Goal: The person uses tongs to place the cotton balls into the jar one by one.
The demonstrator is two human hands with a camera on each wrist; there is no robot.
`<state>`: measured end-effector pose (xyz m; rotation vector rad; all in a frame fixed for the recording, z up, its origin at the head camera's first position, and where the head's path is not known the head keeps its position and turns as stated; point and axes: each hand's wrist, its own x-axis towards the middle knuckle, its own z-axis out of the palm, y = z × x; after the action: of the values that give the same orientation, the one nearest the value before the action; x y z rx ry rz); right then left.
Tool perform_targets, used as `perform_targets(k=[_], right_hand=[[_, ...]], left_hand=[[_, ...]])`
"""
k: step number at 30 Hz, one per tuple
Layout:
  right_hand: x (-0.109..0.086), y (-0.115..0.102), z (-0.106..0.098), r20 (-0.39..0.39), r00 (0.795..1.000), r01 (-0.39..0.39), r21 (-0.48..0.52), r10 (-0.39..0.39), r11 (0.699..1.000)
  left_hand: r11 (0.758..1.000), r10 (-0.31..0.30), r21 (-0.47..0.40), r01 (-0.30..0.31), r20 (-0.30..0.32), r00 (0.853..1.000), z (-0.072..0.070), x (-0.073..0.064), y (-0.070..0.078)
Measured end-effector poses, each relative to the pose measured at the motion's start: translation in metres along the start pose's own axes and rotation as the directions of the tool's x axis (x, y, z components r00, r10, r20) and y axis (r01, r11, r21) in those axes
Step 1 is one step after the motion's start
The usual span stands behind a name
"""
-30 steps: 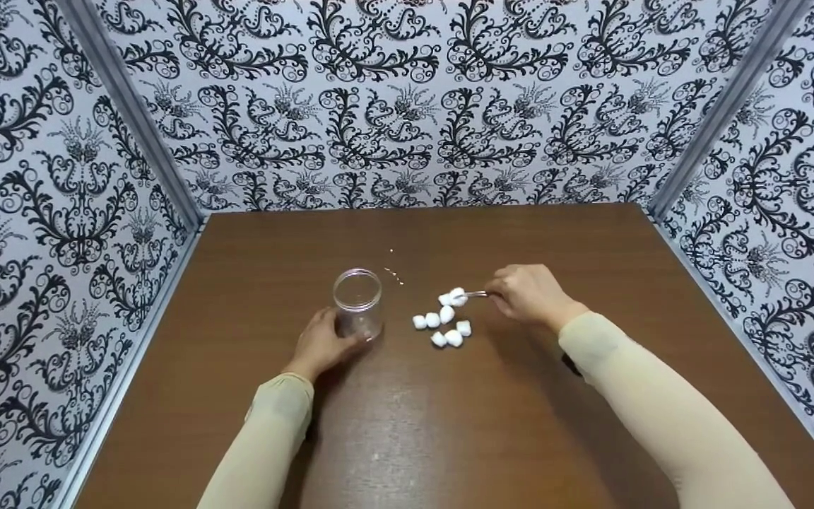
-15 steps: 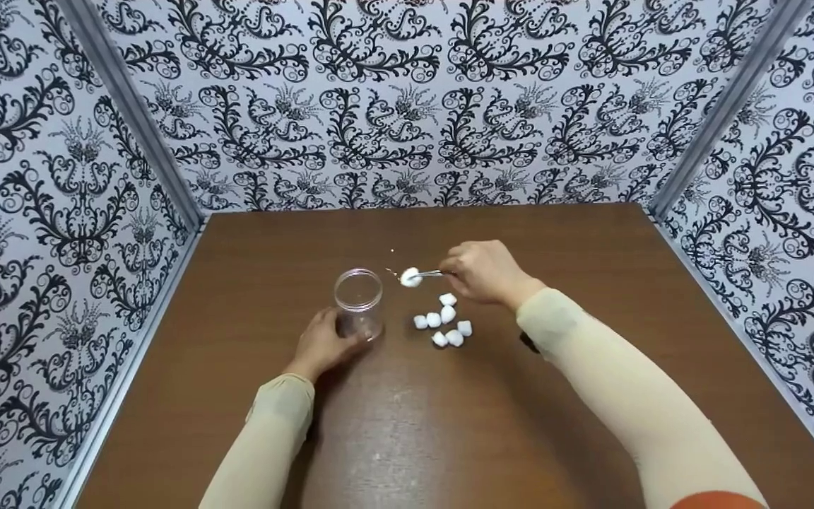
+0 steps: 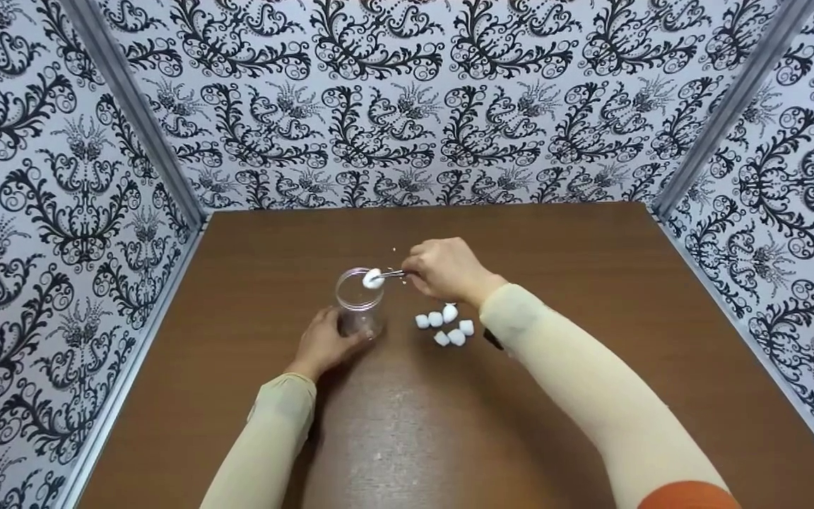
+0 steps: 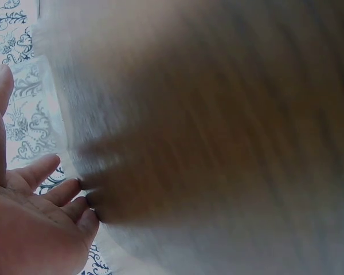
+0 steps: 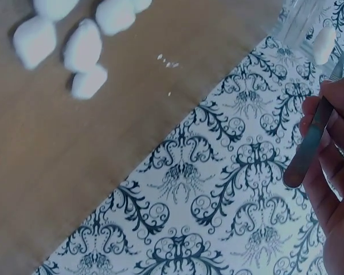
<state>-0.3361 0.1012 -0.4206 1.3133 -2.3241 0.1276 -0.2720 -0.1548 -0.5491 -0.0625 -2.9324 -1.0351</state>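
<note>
White rounded cotton-like lump (image 3: pixel 372 278), lying left of right-hand fingers (image 3: pixel 415 263) clamped on silver metal utensil (image 5: pixel 309 144), at far-right rim of upright clear jar (image 3: pixel 369 318), gripped by left-hand fingers (image 3: pixel 320 323)

White walls (image 3: pixel 407 134) with black scrollwork and grey corner strips (image 3: pixel 133 106) border a brown table (image 3: pixel 400 438).

In front of me, a brown worktop (image 3: pixel 379 452) bearing small white crumbs (image 5: pixel 172 65); around it, black-scrolled white walls (image 3: pixel 407 106) with grey posts (image 3: pixel 135 106) at the far corners.
</note>
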Motion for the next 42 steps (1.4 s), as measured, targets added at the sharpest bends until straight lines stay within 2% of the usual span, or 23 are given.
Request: perform_targets(k=[6, 12, 19, 25, 31, 37, 42], right_hand=[[0.003, -0.004, 0.012, -0.016, 0.999, 0.033, 0.011, -0.033, 0.999], [0.005, -0.005, 0.017, 0.008, 1.000, 0.029, 0.019, -0.029, 0.999], [0.006, -0.004, 0.017, 0.035, 0.999, 0.023, 0.021, -0.024, 1.000], [0.000, 0.000, 0.009, 0.022, 0.999, 0.037, 0.015, -0.037, 0.999], [-0.031, 0.019, -0.003, 0.044, 0.999, 0.007, 0.001, -0.007, 1.000], [-0.086, 0.041, -0.003, 0.061, 0.998, -0.030, 0.009, 0.029, 1.000], [-0.128, 0.051, 0.001, 0.112, 0.991, -0.070, 0.010, 0.068, 0.998]], left_hand=[[1.000, -0.001, -0.003, 0.001, -0.001, 1.000, -0.001, -0.001, 0.001], [1.000, -0.004, -0.015, 0.004, -0.002, 1.000, -0.001, -0.001, 0.000], [0.999, 0.034, -0.023, -0.034, -0.004, 0.999, 0.000, 0.000, 0.001], [0.999, 0.028, -0.020, -0.028, -0.008, 1.000, 0.000, 0.000, -0.001], [0.999, 0.031, -0.021, -0.031, -0.016, 0.999, 0.000, 0.000, -0.001], [1.000, 0.019, -0.019, -0.019, -0.005, 1.000, 0.000, 0.000, -0.001], [0.999, 0.030, -0.021, -0.030, 0.000, 1.000, -0.001, 0.000, -0.002]])
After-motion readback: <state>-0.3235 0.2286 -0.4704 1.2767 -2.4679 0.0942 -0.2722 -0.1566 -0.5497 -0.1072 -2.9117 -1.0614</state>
